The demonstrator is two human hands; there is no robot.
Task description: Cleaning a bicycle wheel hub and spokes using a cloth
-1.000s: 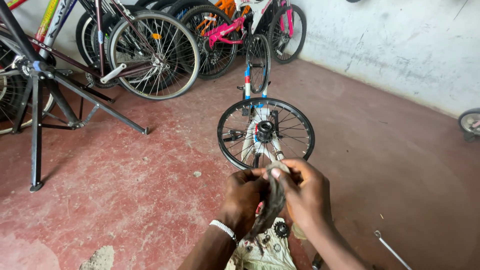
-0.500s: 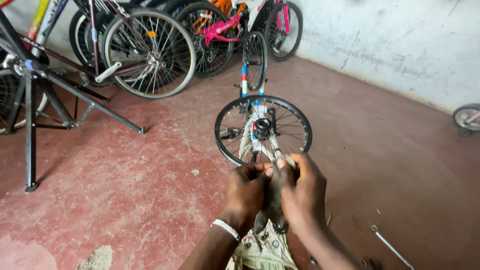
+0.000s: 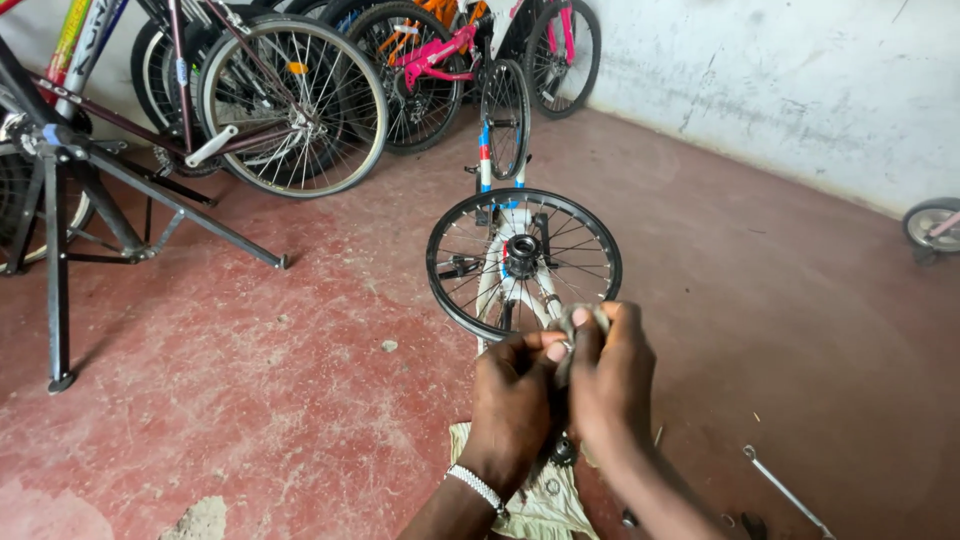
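Note:
My left hand and my right hand are pressed together low in the middle of the view, both closed around a small dirty grey rag that seems to wrap a small part; the part itself is hidden. Just beyond the hands, a small upturned bicycle lies on the red floor, its black spoked wheel with a bare hub facing me and its white fork under it. A pale cloth with small metal parts lies on the floor below my hands.
A black metal repair stand is at the left. Several bicycles lean along the back wall. A thin metal spanner lies on the floor at the lower right. A small grey wheel shows at the right edge.
My hands have stayed clasped on the rag, shifting slightly as they work it. The camera has drifted a little, so the wheel sits slightly left in view.

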